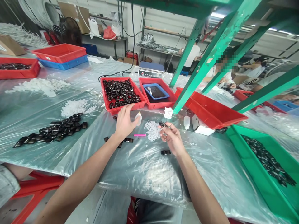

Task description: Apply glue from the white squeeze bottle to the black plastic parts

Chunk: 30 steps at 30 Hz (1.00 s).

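The black part [163, 124] is pinched at the fingertips of the right hand [168, 132], its far end projecting left beyond them, above the right side of the white granule pile [152, 130]. The right forearm rises from the near edge of the tabletop [149, 174], angled leftward; the remaining fingers are curled below the grip. The left hand [126, 123] is open, fingers extended away from the body and thumb spread toward the small bottle [138, 119]; whether thumb and bottle touch cannot be told. Its forearm slants in from the left, back of the hand upward, the fingertips by the near rim of the red tray [109, 107] of black parts. The pink stick [139, 135] lies between the hands, just left of the pile. A second black piece [165, 152] rests between the right hand and the tabletop's near edge. The green bin [257, 165] stands at the tabletop's right side.
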{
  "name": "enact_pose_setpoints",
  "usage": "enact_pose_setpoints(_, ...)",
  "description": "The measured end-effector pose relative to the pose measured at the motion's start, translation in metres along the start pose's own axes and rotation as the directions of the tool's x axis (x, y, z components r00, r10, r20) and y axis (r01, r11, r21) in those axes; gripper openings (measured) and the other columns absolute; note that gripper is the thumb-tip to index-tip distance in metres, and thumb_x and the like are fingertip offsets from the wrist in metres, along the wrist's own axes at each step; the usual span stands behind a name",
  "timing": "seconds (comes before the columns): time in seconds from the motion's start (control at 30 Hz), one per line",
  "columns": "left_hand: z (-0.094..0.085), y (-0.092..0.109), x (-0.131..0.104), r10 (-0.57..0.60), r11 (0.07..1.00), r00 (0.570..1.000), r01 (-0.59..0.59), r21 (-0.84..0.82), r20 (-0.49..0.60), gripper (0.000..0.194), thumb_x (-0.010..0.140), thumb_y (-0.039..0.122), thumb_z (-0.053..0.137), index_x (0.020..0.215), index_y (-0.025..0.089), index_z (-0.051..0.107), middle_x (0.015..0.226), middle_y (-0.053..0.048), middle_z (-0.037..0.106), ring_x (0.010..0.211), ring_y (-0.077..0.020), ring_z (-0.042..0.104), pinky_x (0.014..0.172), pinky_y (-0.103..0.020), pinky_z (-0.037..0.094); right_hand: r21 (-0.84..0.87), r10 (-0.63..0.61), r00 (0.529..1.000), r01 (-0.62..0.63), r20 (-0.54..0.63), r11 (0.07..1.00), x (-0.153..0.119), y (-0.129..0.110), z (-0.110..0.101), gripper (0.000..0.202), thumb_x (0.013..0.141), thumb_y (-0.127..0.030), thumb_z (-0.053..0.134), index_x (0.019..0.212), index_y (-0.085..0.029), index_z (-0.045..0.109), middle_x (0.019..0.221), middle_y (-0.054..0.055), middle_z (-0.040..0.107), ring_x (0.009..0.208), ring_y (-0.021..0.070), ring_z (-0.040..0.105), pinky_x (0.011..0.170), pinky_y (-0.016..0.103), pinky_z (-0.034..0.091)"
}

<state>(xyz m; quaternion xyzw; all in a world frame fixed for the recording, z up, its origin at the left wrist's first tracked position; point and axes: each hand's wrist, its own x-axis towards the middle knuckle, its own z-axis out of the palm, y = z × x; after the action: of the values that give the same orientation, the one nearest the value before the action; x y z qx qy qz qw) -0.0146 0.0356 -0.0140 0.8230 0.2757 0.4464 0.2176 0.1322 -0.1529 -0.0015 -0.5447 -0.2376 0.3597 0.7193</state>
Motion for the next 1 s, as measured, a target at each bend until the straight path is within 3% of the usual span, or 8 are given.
enact_pose_setpoints(0.07,-0.008,0.013,0.0,0.078,0.995,0.979,-0.087,-0.041,-0.19,0.03,0.09,0.032,0.065,0.118,0.021,0.063,0.119,-0.011,0.068,0.117,-0.0273,0.063,0.104,-0.044,0.048,0.004,-0.001,1.0,0.001,-0.001,1.0,0.0,0.001,0.001,0.036,0.071,-0.041,0.084,0.092,-0.025,0.06,0.093,0.003,0.073,0.061,0.0134,0.06,0.041,0.022,0.035)
enact_pose_setpoints(0.13,-0.014,0.027,-0.004,0.123,0.981,0.967,-0.153,-0.123,-0.222,0.018,0.091,0.031,0.063,0.107,0.021,0.065,0.103,-0.008,0.071,0.1,-0.0232,0.067,0.094,-0.039,0.052,0.008,0.004,1.0,-0.004,0.014,1.0,-0.001,0.001,0.003,0.036,0.07,-0.043,0.085,0.091,-0.025,0.062,0.088,0.001,0.071,0.059,0.013,0.059,0.04,0.021,0.034)
enact_pose_setpoints(0.23,-0.014,0.042,-0.013,0.177,0.936,0.984,-0.164,-0.311,0.014,0.015,0.092,0.031,0.064,0.102,0.021,0.067,0.088,-0.004,0.07,0.078,-0.0175,0.065,0.078,-0.034,0.053,0.01,0.02,0.997,-0.021,0.075,1.0,-0.004,0.002,0.007,0.037,0.07,-0.042,0.086,0.091,-0.024,0.063,0.081,0.0,0.067,0.058,0.0122,0.056,0.04,0.021,0.034)
enact_pose_setpoints(0.37,0.0,0.05,-0.026,0.158,0.84,0.916,0.072,-0.538,0.369,0.017,0.09,0.034,0.067,0.099,0.019,0.069,0.083,-0.003,0.071,0.068,-0.0146,0.062,0.063,-0.028,0.049,-0.024,0.017,0.988,-0.013,0.154,1.0,-0.01,0.004,0.012,0.033,0.074,-0.043,0.085,0.091,-0.025,0.064,0.073,-0.002,0.063,0.058,0.0135,0.055,0.042,0.022,0.036)
enact_pose_setpoints(0.5,0.012,0.051,-0.031,0.034,0.785,0.896,0.251,-0.567,0.443,0.016,0.089,0.034,0.066,0.091,0.018,0.069,0.069,0.0,0.067,0.061,-0.0131,0.059,0.055,-0.025,0.043,-0.097,-0.027,0.983,0.045,0.181,0.994,-0.011,0.007,0.013,0.03,0.077,-0.043,0.083,0.089,-0.025,0.063,0.069,-0.002,0.06,0.057,0.0139,0.053,0.044,0.023,0.036)
enact_pose_setpoints(0.77,0.007,0.044,-0.03,0.158,0.858,0.913,0.061,-0.51,0.375,0.021,0.091,0.033,0.066,0.106,0.02,0.068,0.078,0.0,0.068,0.067,-0.0129,0.061,0.066,-0.026,0.049,-0.495,-0.239,0.943,0.325,0.23,0.806,-0.011,0.008,0.011,0.024,0.088,-0.046,0.07,0.087,-0.022,0.069,0.081,0.003,0.066,0.07,0.017,0.058,0.057,0.027,0.044)
enact_pose_setpoints(0.9,-0.003,0.026,-0.012,0.019,0.895,0.992,0.037,-0.444,0.121,0.023,0.092,0.034,0.065,0.111,0.02,0.064,0.081,0.0,0.068,0.068,-0.0118,0.061,0.066,-0.024,0.047,-0.499,-0.217,0.961,0.274,0.171,0.822,-0.007,0.013,0.009,0.029,0.086,-0.049,0.072,0.094,-0.021,0.071,0.089,0.006,0.074,0.067,0.0176,0.061,0.058,0.029,0.047)
enact_pose_setpoints(1.0,-0.004,0.005,0.001,-0.094,0.9,0.995,0.091,-0.426,0.014,0.035,0.091,0.034,0.064,0.122,0.02,0.059,0.101,-0.006,0.069,0.086,-0.0155,0.066,0.066,-0.025,0.046,-0.456,-0.175,0.977,0.211,0.122,0.865,-0.004,0.014,0.007,0.037,0.083,-0.052,0.075,0.103,-0.021,0.07,0.086,0.007,0.077,0.06,0.0176,0.062,0.055,0.03,0.048)
